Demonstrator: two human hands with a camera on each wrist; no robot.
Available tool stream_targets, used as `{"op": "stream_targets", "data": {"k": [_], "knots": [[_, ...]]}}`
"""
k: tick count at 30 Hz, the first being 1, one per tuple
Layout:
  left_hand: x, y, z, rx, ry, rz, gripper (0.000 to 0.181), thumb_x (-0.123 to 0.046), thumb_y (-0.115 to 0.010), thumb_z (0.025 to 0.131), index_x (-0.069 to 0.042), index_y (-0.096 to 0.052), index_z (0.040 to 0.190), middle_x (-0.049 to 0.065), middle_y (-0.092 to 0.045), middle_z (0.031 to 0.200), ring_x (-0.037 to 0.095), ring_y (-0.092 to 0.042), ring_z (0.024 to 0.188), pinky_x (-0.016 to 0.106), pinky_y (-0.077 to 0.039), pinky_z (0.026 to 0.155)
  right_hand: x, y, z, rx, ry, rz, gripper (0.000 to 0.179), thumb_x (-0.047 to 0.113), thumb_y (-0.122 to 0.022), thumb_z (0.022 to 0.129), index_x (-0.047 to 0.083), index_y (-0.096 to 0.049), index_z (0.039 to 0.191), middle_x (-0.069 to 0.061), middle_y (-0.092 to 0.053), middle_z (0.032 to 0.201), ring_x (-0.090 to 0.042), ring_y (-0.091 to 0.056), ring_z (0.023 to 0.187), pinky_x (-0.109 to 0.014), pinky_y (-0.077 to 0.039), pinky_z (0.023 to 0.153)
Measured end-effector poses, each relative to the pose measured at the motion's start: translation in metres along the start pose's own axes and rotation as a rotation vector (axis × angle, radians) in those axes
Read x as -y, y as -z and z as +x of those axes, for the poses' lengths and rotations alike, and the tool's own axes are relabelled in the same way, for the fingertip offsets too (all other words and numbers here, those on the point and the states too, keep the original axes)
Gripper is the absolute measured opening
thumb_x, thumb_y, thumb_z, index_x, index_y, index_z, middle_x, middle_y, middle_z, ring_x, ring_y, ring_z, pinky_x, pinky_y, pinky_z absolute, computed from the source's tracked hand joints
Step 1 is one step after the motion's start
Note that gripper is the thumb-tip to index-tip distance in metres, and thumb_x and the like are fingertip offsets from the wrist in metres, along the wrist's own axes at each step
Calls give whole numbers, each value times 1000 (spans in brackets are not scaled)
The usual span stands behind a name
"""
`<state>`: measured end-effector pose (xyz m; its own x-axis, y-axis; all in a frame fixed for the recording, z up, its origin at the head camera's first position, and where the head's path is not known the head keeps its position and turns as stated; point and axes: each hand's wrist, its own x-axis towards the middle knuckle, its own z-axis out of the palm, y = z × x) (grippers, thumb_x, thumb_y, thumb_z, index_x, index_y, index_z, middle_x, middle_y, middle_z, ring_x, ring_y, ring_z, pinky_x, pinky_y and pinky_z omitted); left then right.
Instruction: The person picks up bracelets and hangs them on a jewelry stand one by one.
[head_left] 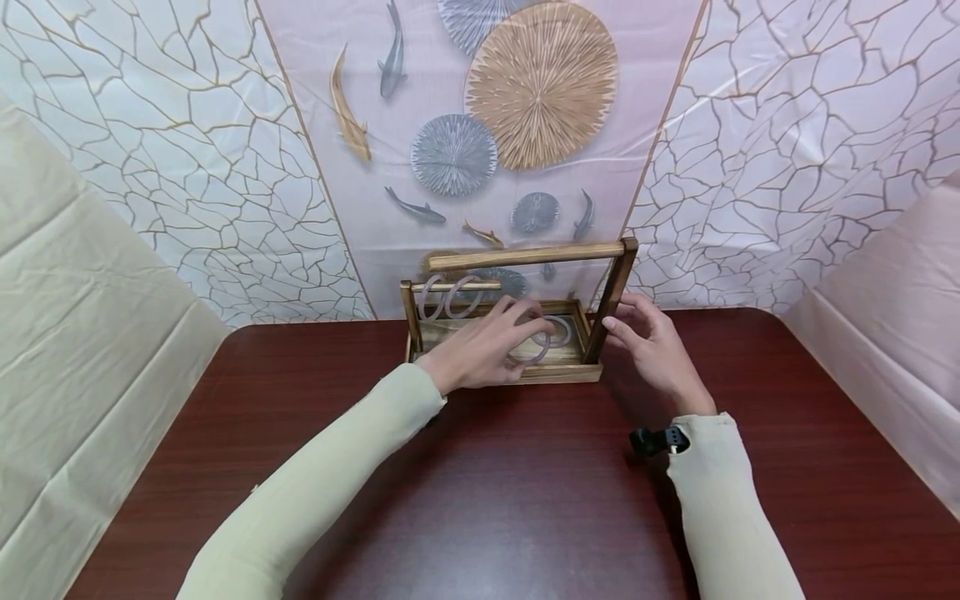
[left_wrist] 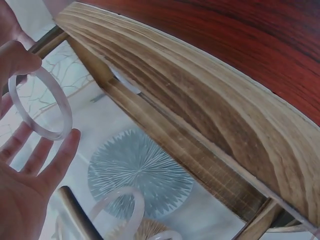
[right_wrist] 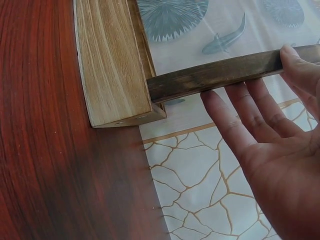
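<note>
A pale, translucent bangle (left_wrist: pixel 64 111) is held between the thumb and fingers of my left hand (head_left: pixel 491 340), above the tray of a wooden jewelry stand (head_left: pixel 558 374). With thumb on one side and fingertips on the other, my right hand (right_wrist: pixel 270 135) grips the stand's tall right post (right_wrist: pixel 215 75). Two more bangles (head_left: pixel 463 297) hang on the short lower bar (head_left: pixel 480 286) at the left. Another bangle (head_left: pixel 567 332) lies in the tray, partly hidden behind the held one.
The stand's long upper bar (head_left: pixel 525 255) runs leftward from the tall post, above the left hand. Beneath is a dark red wooden table (head_left: pixel 480 492). Patterned cloth (head_left: pixel 450 75) hangs right behind the stand, and pale cloth (head_left: pixel 97 350) borders the sides.
</note>
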<state>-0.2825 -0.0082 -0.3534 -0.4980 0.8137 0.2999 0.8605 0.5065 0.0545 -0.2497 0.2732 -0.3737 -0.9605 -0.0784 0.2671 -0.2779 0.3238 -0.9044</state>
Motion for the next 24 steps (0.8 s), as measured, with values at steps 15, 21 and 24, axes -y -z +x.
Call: {"op": "stream_targets", "data": {"k": [15,21,24], "knots": [[-5,14,-14,-89,0,0,60,-22,-76,82,-25,-55,138,3,-48,145,26,-47,134,36,-59,87,0,-1,0,-2,8,8,42,18,-59,104,-4,-47,139,-14,-54,122,2,-63,101,-26,-61,89],[-6,19,-21,-125,9,-2,60,-20,-76,81,-24,-56,138,5,-47,146,27,-47,132,35,-58,87,1,-1,-1,-4,14,11,42,17,-59,104,-4,-47,139,-12,-55,120,2,-64,100,-22,-60,88],[-8,22,-24,-159,14,-11,60,-18,-76,80,-25,-56,136,5,-47,145,26,-47,132,31,-58,77,1,-1,-1,-5,14,16,42,17,-59,104,-3,-48,138,-11,-56,119,2,-64,101,-22,-60,88]]}}
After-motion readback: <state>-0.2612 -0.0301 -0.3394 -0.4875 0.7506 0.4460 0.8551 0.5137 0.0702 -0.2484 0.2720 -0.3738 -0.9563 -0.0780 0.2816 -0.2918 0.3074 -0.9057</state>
